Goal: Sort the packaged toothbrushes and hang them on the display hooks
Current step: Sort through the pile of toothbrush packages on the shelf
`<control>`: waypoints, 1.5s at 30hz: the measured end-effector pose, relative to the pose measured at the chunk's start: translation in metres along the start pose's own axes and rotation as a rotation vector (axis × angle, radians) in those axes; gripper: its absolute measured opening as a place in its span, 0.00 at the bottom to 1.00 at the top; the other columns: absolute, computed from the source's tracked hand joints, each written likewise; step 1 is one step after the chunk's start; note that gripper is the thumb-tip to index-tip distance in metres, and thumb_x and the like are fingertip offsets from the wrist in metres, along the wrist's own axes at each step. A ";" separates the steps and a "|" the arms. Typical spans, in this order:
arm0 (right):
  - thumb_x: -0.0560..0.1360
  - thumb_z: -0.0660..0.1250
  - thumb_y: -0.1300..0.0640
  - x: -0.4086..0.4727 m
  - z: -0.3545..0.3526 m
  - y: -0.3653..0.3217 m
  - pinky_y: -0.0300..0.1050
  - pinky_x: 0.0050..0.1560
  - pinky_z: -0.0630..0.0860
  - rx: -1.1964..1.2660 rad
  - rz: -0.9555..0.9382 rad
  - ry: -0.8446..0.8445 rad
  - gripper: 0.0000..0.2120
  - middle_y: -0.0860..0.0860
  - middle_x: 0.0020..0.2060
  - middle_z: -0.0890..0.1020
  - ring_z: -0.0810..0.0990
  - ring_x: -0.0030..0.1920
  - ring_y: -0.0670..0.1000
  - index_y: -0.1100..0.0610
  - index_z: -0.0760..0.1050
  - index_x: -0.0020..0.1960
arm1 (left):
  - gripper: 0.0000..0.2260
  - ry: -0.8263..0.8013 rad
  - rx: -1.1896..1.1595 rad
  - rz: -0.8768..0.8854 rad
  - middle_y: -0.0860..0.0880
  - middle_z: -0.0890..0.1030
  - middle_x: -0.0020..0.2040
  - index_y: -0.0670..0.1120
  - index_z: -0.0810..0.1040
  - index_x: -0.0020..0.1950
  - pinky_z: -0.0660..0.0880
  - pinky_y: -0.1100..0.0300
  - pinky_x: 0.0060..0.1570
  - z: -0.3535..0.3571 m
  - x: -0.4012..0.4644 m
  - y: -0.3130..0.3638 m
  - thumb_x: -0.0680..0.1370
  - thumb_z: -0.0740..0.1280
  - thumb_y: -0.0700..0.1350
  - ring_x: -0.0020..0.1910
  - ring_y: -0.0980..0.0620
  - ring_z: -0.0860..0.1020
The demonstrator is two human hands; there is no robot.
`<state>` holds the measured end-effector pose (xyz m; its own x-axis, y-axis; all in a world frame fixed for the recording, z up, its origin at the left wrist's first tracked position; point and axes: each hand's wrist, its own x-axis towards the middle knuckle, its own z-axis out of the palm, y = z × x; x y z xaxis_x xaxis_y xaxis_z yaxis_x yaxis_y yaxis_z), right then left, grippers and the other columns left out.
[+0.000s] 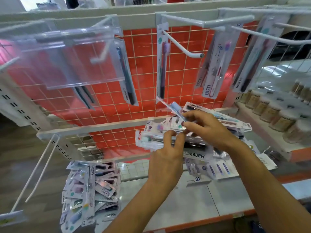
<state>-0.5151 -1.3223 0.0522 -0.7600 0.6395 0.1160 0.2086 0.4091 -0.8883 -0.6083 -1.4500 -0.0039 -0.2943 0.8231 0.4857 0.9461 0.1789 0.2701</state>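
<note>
Both hands work over a stack of toothbrush packs (191, 140) held in front of the red wire grid (144, 68): the left hand (165, 158) grips the stack from below, fingers curled round a black Hane pack (196, 149), while the right hand (204, 128) pinches a blue-brush pack (176, 109) at the top of the stack. More packs lie in a loose pile (90, 194) on the shelf (193, 204) lower left, and a few hang on the hooks (186, 46) above.
</note>
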 end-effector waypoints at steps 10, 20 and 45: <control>0.80 0.58 0.60 -0.008 0.027 -0.007 0.31 0.48 0.73 0.265 -0.046 -0.039 0.09 0.40 0.43 0.82 0.80 0.47 0.40 0.53 0.76 0.53 | 0.22 0.210 -0.263 -0.027 0.40 0.63 0.74 0.50 0.70 0.68 0.74 0.64 0.27 -0.012 0.004 -0.011 0.76 0.64 0.36 0.35 0.53 0.78; 0.78 0.60 0.69 -0.015 0.049 -0.001 0.35 0.44 0.78 0.496 0.065 0.007 0.18 0.43 0.45 0.84 0.83 0.48 0.43 0.47 0.74 0.55 | 0.38 0.149 -1.005 -0.626 0.56 0.70 0.63 0.56 0.58 0.72 0.81 0.60 0.47 -0.026 0.008 -0.017 0.70 0.76 0.43 0.49 0.61 0.80; 0.81 0.57 0.56 -0.023 0.048 -0.001 0.18 0.40 0.66 0.386 0.071 0.207 0.13 0.26 0.38 0.75 0.73 0.41 0.22 0.37 0.70 0.48 | 0.05 0.110 -1.178 -0.758 0.50 0.84 0.47 0.47 0.79 0.50 0.78 0.54 0.54 -0.021 0.010 -0.020 0.80 0.64 0.40 0.50 0.50 0.82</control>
<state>-0.5272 -1.3692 0.0293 -0.6048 0.7901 0.1004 -0.0193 0.1114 -0.9936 -0.6332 -1.4563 0.0132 -0.7359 0.6758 -0.0427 -0.0958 -0.0414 0.9945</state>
